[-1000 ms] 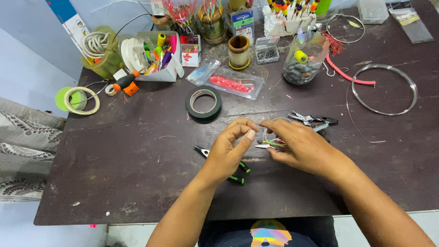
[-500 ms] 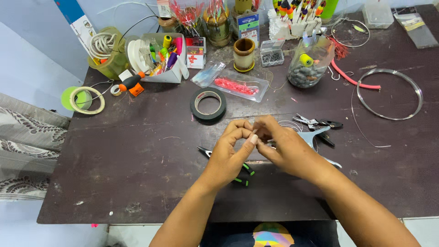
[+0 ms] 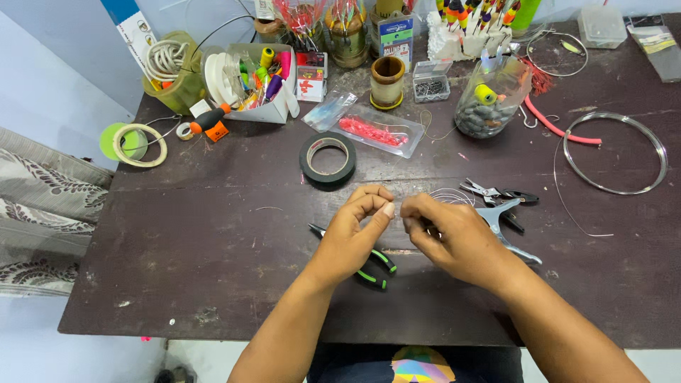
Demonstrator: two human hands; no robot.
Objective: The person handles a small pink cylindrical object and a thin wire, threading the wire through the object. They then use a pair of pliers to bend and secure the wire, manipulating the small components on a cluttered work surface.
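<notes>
Pinching together over the dark tabletop (image 3: pixel 213 234): left hand (image 3: pixel 352 230) and right hand (image 3: pixel 454 237), thumb and forefinger tips nearly meeting between them. Apparently gripping something very fine there, too thin to make out; possibly an end of the thin wire coil (image 3: pixel 452 196) lying just beyond the right hand, though impossible to tell for sure. Both hands curling closed in a pinch, other fingers tucked in.

Peeking out beneath the left hand: green-handled pliers (image 3: pixel 372 264), the jaws and middle partly hidden by the wrist. Lying just past the right hand, half covered by its knuckles: metal pliers (image 3: pixel 505 221) and a small black-handled tool (image 3: pixel 507 195).

Sitting just ahead of the left hand: a roll of black tape (image 3: pixel 328 160). Further ahead: a clear bag of red pieces (image 3: pixel 376 132), a spool of thread (image 3: pixel 388 81), a jar of dark weights (image 3: pixel 489 106). Well off to the right hand's outer side: a large wire ring (image 3: pixel 616 152) and a pink tube (image 3: pixel 560 128). Far beyond the left hand: a white box of coloured spools (image 3: pixel 259 81) and a pale tape roll (image 3: pixel 140 144) hanging over the tabletop edge.
</notes>
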